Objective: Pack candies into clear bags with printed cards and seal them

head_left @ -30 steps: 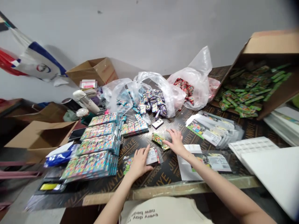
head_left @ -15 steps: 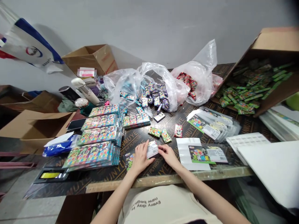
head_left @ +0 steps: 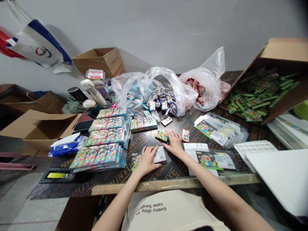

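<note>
My left hand (head_left: 148, 159) lies on a printed clear plastic pouch (head_left: 160, 155), fingers spread, pressing it against the dark tabletop. The pouch's white label shows to the right of my fingers; its green end (head_left: 135, 161) shows to the left. My right hand (head_left: 173, 142) is further up the table, thumb and fingers apart over the spot of one small green packet, which it hides. Touching or just left of its fingertips lies another green packet (head_left: 161, 136). A red packet (head_left: 185, 135) sits to its right, and a black-and-white one (head_left: 166, 121) lies above.
Stacked filled pouches (head_left: 103, 136) stand at left. Clear bags of purple packets (head_left: 166, 101) and red packets (head_left: 196, 88) are behind. A tilted carton (head_left: 286, 48) of green packets is at right. Flat printed pouches (head_left: 214, 131) and white sheets (head_left: 276, 173) lie nearby.
My right hand has left the pouch's edge and moved up over one green packet. My left hand stays on the pouch. The view has shifted slightly.
</note>
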The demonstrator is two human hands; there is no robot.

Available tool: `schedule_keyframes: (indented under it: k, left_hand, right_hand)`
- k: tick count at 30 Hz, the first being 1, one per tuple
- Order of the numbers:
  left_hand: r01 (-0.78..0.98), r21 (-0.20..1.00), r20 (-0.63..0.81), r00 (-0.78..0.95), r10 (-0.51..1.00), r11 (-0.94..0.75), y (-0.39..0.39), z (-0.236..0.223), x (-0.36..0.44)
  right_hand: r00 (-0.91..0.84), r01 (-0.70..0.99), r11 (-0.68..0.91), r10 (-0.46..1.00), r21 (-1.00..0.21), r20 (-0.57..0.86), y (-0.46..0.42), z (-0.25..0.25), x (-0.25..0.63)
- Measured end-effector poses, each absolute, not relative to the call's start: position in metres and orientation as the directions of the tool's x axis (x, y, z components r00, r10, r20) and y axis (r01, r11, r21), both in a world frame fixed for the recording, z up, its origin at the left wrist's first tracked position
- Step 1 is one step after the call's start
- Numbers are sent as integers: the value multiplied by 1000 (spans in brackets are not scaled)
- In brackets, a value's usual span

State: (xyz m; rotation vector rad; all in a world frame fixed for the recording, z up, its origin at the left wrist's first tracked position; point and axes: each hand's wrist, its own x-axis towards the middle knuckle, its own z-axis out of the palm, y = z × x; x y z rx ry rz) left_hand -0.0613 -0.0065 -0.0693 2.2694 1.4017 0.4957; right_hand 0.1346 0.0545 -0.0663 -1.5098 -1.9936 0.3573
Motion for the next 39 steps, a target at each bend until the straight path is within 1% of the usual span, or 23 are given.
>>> schedule_keyframes:
  k: [1, 2, 3, 4, 5, 6, 7, 8, 9, 11, 15, 18, 21, 23, 25, 26, 28, 29, 30, 31, 33, 36, 39]
  left_hand:
    - [736, 565, 95, 389, 916, -371, -6, -67, -60]
    - [709, 629, 114, 322, 940, -319, -5, -64, -58]
    - [649, 722, 121, 219, 968, -237, -4, -61, -55]
    - [537, 833, 97, 94, 991, -133, -3, -57, -52]
    - [357, 934, 23, -17, 1000, -15, -1, -53, -49]
    - [143, 985, -83, -84, 993, 94, 0, -49, -46]
    - [-57, 982, -185, -105, 977, 180, 2, -45, -44]
    - [-210, 947, -266, -86, 960, 244, 3, -41, -43]
    - [-308, 906, -317, -42, 948, 289, 4, -37, -42]
    - [-365, 861, -353, 72, 933, 354, 4, -31, -43]
    - [-275, 854, -349, 325, 879, 441, -2, -25, -44]
    - [-211, 881, -326, 380, 866, 424, -7, -24, -41]
    - [-141, 911, -298, 424, 855, 387, -8, -24, -42]
    - [-27, 954, -264, 402, 877, 300, -7, -26, -48]
    - [207, 972, -171, 326, 930, 106, -4, -32, -60]
    - [364, 931, -104, 302, 948, -14, -3, -36, -67]
    - [637, 741, -12, 329, 944, -213, -1, -46, -79]
    - [716, 641, -4, 363, 932, -276, -1, -52, -84]
    - [759, 570, -9, 390, 921, -315, -2, -57, -88]
    - [778, 531, -15, 405, 914, -336, -2, -62, -90]
    - [781, 512, 2, 414, 910, -356, -4, -70, -91]
    - [749, 537, 42, 438, 898, -390, -7, -75, -90]
    - [709, 567, 51, 479, 877, -420, -9, -73, -91]
  right_hand:
    - [-189, 776, 327, 936, -539, 296, 59, -63, 133]
    - [-186, 770, 329, 935, -546, 301, 60, -59, 130]
    - [-170, 759, 328, 934, -562, 316, 57, -55, 127]
    - [-152, 742, 332, 929, -582, 336, 51, -50, 123]
    - [-148, 721, 346, 923, -601, 354, 41, -45, 119]
    - [-166, 696, 372, 916, -615, 366, 30, -41, 116]
    - [-202, 669, 404, 907, -624, 370, 18, -36, 114]
    - [-251, 642, 437, 896, -630, 365, 7, -31, 114]
    - [-301, 615, 462, 887, -639, 351, -3, -26, 115]
    - [-385, 561, 490, 868, -667, 314, -16, -17, 121]
    - [-566, 430, 537, 786, -726, 247, -19, -5, 137]
    - [-648, 354, 560, 724, -749, 235, -19, -4, 139]
    - [-631, 318, 552, 730, -771, 262, -20, -7, 137]
    - [-576, 353, 547, 766, -759, 285, -16, -13, 140]
    - [-508, 448, 542, 809, -711, 297, -7, -24, 148]
    - [-482, 499, 537, 825, -680, 297, 0, -31, 153]
    - [-467, 575, 527, 839, -626, 278, 13, -47, 163]
    - [-477, 590, 528, 839, -611, 264, 18, -54, 167]
    - [-495, 591, 533, 832, -606, 249, 22, -60, 169]
    - [-517, 579, 540, 822, -610, 237, 25, -65, 171]
    - [-567, 530, 553, 795, -643, 216, 27, -68, 171]
    - [-644, 428, 537, 746, -727, 172, 26, -64, 169]
    - [-706, 345, 497, 697, -796, 129, 27, -58, 168]
